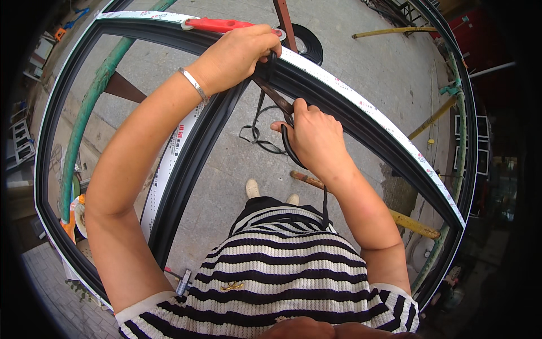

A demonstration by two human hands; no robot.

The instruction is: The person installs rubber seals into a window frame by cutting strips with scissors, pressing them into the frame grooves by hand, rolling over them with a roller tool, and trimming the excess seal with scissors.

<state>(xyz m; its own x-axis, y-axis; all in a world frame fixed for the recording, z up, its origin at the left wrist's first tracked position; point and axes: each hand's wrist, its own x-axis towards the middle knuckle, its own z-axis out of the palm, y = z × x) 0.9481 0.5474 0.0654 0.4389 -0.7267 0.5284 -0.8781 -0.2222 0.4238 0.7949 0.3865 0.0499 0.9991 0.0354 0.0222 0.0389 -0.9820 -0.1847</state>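
A large window frame (361,101) with black channels and white protective film lies across in front of me. My left hand (245,53) is closed at its far bar, beside the joint with the divider bar (195,164), pinching a black rubber strip (272,59). My right hand (316,133) grips scissors (276,97) with dark handles; their blades point up-left to the strip by that joint. A red-handled roller tool (220,24) lies along the far bar, partly behind my left hand. Loose black strip (265,138) hangs in loops below.
A black coil (311,48) lies on the concrete floor beyond the frame, near a brown metal post (285,22). Green pipes (90,107) and yellow bars (415,224) stand under and around the frame. White frames (22,141) are at the far left.
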